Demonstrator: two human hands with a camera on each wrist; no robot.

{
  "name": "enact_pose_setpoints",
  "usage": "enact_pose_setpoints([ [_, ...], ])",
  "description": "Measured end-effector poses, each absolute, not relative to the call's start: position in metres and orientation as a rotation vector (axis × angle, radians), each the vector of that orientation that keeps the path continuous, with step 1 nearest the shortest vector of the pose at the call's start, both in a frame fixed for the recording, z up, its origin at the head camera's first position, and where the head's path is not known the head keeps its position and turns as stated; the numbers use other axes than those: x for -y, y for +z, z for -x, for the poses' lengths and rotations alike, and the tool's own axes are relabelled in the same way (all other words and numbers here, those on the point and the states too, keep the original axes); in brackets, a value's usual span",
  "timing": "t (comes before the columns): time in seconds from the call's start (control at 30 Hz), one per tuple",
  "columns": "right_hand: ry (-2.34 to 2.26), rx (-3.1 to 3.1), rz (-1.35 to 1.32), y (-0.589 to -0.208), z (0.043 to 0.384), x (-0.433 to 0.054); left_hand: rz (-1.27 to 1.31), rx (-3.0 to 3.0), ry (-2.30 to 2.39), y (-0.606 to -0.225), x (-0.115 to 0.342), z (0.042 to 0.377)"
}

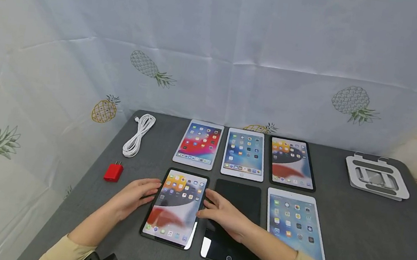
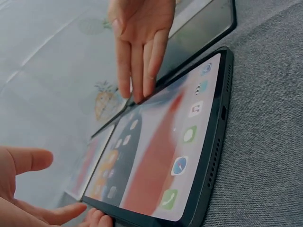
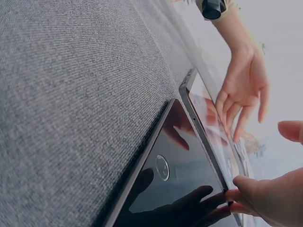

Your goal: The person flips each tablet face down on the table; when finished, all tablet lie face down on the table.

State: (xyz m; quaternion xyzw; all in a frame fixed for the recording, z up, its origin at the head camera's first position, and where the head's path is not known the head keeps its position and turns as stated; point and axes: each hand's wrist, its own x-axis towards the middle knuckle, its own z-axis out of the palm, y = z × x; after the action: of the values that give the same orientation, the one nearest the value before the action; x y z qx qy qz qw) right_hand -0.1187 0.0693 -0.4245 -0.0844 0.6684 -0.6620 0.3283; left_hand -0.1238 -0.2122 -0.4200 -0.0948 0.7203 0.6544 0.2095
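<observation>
A black-framed tablet point(image 1: 176, 205) lies flat on the table with its home screen lit. My left hand point(image 1: 131, 199) is at its left edge, fingertips touching the rim. From the opposite side my right hand point(image 1: 226, 216) reaches to the right edge, fingers extended over a dark tablet point(image 1: 238, 204) with a round home button. In the left wrist view, the right hand point(image 2: 142, 47) points its straight fingers down at the lit tablet's far edge. The right wrist view has the left hand point(image 3: 244, 82) hanging loosely across from the right fingertips.
A white tablet point(image 1: 295, 222) lies partly under the right forearm. Behind stand in a row two white tablets point(image 1: 198, 144) point(image 1: 245, 154) and a black-framed one point(image 1: 293, 163). A coiled white cable point(image 1: 138, 136) and red charger plug point(image 1: 113, 172) lie left; a folded stand point(image 1: 377, 176) lies far right.
</observation>
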Motion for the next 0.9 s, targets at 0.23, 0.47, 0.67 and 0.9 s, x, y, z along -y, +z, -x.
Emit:
enact_pose_setpoints([
  [0.23, -1.739, -1.75, 0.232, -0.425, 0.118, -0.067, 0.26, -1.996, 1.842, -0.423, 0.212, 0.128],
  [0.47, -1.74, -1.724, 0.229, -0.425, 0.119, -0.067, 0.247, -1.923, 1.947, -0.415, 0.21, 0.131],
  [0.67, -1.736, -1.675, 0.234, -0.425, 0.119, -0.067, 0.226, -2.024, 1.97, -0.398, 0.193, 0.126],
  [0.9, -1.76, -1.626, 0.246, -0.427, 0.122, -0.07, 0.009, -2.222, 1.895, -0.386, 0.161, 0.116],
])
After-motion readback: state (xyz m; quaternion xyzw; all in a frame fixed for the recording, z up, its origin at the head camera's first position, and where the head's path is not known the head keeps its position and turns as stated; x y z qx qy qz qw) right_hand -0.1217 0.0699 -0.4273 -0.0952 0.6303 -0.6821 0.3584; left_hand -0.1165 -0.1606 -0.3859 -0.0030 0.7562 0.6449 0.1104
